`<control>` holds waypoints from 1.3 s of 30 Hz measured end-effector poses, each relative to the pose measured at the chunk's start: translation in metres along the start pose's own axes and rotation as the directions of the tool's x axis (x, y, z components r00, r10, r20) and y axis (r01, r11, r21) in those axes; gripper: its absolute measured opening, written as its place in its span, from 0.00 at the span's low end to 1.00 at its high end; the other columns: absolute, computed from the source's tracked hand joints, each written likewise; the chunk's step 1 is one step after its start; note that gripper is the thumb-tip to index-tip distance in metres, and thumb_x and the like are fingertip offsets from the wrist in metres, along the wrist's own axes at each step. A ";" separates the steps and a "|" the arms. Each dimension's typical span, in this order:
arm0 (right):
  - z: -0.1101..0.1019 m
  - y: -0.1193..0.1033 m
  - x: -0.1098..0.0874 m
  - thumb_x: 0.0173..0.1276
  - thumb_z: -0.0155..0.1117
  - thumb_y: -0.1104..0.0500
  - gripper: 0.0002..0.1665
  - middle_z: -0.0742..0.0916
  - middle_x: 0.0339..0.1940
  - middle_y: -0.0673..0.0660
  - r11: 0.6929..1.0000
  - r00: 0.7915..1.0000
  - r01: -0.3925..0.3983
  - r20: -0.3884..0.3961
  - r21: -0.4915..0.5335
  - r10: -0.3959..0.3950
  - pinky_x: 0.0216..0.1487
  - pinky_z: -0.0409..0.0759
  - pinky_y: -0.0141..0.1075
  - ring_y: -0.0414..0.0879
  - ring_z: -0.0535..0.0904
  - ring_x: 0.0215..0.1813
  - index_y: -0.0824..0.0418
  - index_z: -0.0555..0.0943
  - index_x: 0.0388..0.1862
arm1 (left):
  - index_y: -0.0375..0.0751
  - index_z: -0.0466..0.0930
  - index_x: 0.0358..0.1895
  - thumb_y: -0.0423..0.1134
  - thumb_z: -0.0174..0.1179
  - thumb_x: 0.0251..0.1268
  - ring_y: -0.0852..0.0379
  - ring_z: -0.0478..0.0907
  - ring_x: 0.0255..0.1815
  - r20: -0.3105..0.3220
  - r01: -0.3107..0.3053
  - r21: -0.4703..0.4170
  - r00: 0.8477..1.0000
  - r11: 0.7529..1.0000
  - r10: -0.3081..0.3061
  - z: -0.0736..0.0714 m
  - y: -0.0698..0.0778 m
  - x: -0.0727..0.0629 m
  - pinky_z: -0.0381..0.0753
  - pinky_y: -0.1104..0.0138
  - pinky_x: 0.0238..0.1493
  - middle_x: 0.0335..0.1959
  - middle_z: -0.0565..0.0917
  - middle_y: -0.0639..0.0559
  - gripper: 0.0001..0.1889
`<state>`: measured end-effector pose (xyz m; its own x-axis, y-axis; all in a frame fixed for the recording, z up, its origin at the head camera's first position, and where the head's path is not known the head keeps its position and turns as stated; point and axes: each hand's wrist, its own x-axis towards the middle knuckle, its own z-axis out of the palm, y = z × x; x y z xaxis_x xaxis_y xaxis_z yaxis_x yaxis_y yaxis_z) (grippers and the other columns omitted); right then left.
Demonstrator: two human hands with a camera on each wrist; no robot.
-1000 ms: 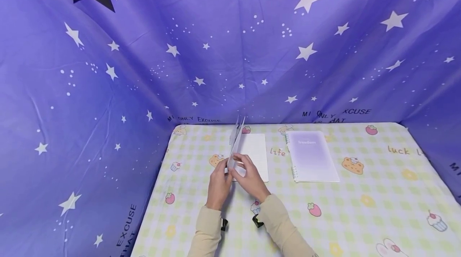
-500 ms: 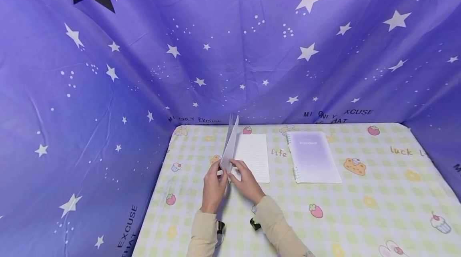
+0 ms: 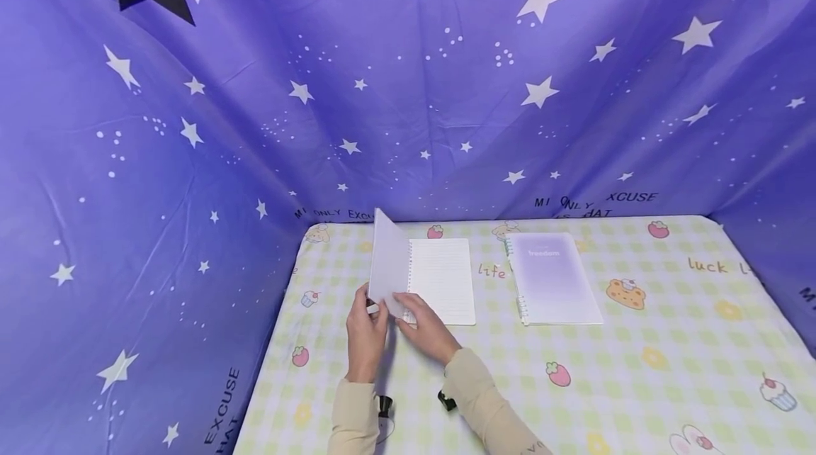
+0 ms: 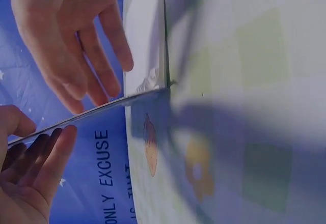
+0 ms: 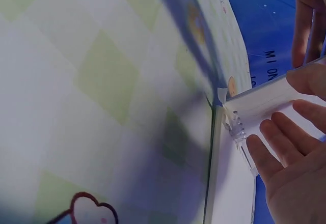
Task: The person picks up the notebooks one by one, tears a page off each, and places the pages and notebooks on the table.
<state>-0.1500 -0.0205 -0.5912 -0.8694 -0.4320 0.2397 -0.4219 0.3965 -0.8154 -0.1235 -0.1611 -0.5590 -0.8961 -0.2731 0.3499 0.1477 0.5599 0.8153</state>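
A ring-bound notebook lies opened on the table, its lined right page (image 3: 443, 281) flat. The cover with its leaves (image 3: 389, 267) stands raised and leans left from the rings (image 5: 237, 127). My left hand (image 3: 365, 341) pinches the lower outer edge of this raised part, thumb on the inner side and fingers behind, as the left wrist view shows. My right hand (image 3: 428, 331) has its fingers (image 5: 280, 137) loosely extended along the inner face near the bottom edge, holding nothing. In the left wrist view the raised part (image 4: 102, 107) is seen edge-on between both hands.
A closed purple notebook (image 3: 554, 281) marked "freedom" lies to the right, rings on its left. The table (image 3: 497, 398) wears a green checked cloth with printed fruit and bears. Purple starry fabric (image 3: 382, 86) hangs behind and at the sides.
The raised part of the notebook has swung left, from nearly upright to leaning outward, baring more of its inner face. Both hands have shifted left with it.
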 end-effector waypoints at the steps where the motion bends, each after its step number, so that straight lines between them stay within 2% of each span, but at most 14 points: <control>1: 0.000 0.000 0.000 0.68 0.64 0.65 0.29 0.77 0.67 0.64 1.000 1.000 -0.001 0.014 -0.006 0.002 0.72 0.68 0.50 0.58 0.72 0.70 0.67 0.72 0.68 | 0.33 0.72 0.61 0.29 0.59 0.67 0.46 0.85 0.41 -0.014 0.001 0.003 1.000 1.000 0.000 -0.001 -0.001 0.000 0.88 0.68 0.38 0.45 0.83 0.39 0.19; 11: -0.001 0.002 -0.008 0.69 0.62 0.65 0.27 0.77 0.68 0.65 0.995 0.996 -0.017 0.088 -0.095 0.025 0.73 0.67 0.52 0.60 0.70 0.70 0.67 0.73 0.67 | 0.31 0.69 0.64 0.28 0.61 0.65 0.48 0.85 0.37 -0.093 0.036 0.104 0.995 0.994 -0.026 -0.010 -0.012 0.001 0.87 0.62 0.38 0.48 0.80 0.39 0.24; 15: -0.004 0.004 -0.012 0.69 0.62 0.64 0.27 0.76 0.69 0.65 0.992 0.993 -0.013 0.113 -0.126 0.028 0.73 0.66 0.52 0.61 0.69 0.71 0.68 0.74 0.66 | 0.31 0.68 0.66 0.29 0.61 0.65 0.50 0.82 0.37 -0.091 0.051 0.190 0.995 0.980 -0.034 -0.013 -0.018 0.000 0.85 0.60 0.37 0.48 0.79 0.41 0.26; 19: -0.005 0.008 -0.016 0.69 0.63 0.63 0.28 0.73 0.72 0.65 0.985 0.987 0.017 0.159 -0.171 0.010 0.75 0.63 0.52 0.60 0.66 0.73 0.68 0.74 0.67 | 0.30 0.67 0.66 0.29 0.60 0.67 0.51 0.80 0.36 -0.064 0.071 0.229 0.996 0.971 -0.058 -0.016 -0.024 -0.002 0.82 0.58 0.38 0.47 0.78 0.40 0.26; 23: -0.003 0.011 -0.020 0.69 0.63 0.61 0.30 0.70 0.75 0.64 0.969 0.977 0.047 0.214 -0.244 0.007 0.77 0.59 0.52 0.60 0.63 0.76 0.67 0.71 0.69 | 0.29 0.66 0.67 0.29 0.62 0.65 0.48 0.80 0.37 -0.057 0.137 0.223 0.990 0.965 -0.127 -0.019 -0.031 -0.002 0.82 0.55 0.40 0.48 0.78 0.38 0.28; 26: -0.002 0.012 -0.022 0.70 0.62 0.60 0.31 0.68 0.76 0.63 0.959 0.972 0.056 0.235 -0.278 0.012 0.79 0.56 0.52 0.59 0.61 0.77 0.66 0.70 0.70 | 0.28 0.65 0.68 0.30 0.65 0.63 0.42 0.81 0.44 -0.058 0.208 0.247 0.978 0.946 -0.200 -0.019 -0.037 -0.002 0.81 0.52 0.47 0.52 0.77 0.35 0.30; 30: 0.000 0.013 -0.024 0.70 0.62 0.60 0.32 0.67 0.77 0.63 0.951 0.971 0.063 0.239 -0.303 0.012 0.79 0.55 0.51 0.58 0.59 0.78 0.65 0.70 0.71 | 0.27 0.65 0.68 0.34 0.68 0.60 0.35 0.76 0.56 -0.059 0.279 0.327 0.959 0.903 -0.276 -0.019 -0.045 -0.001 0.76 0.46 0.57 0.55 0.74 0.32 0.34; 34: -0.001 0.012 -0.025 0.70 0.63 0.60 0.33 0.66 0.77 0.64 0.942 0.970 0.077 0.245 -0.325 0.005 0.79 0.54 0.53 0.59 0.59 0.78 0.66 0.69 0.72 | 0.26 0.69 0.65 0.36 0.70 0.58 0.34 0.72 0.56 -0.056 0.293 0.381 0.954 0.877 -0.294 -0.020 -0.053 0.000 0.74 0.44 0.59 0.53 0.73 0.31 0.33; 39: -0.002 0.009 -0.028 0.70 0.63 0.58 0.34 0.65 0.78 0.63 0.934 0.965 0.076 0.261 -0.350 0.019 0.79 0.53 0.52 0.59 0.57 0.79 0.66 0.68 0.72 | 0.29 0.75 0.62 0.38 0.71 0.58 0.35 0.69 0.56 -0.026 0.287 0.415 0.952 0.863 -0.305 -0.020 -0.064 -0.001 0.70 0.44 0.59 0.52 0.73 0.31 0.30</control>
<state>-0.1301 -0.0032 -0.6046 -0.7801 -0.6208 0.0779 -0.5500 0.6211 -0.5584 -0.1241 -0.2118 -0.6022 -0.8873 -0.4509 0.0967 -0.3040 0.7296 0.6126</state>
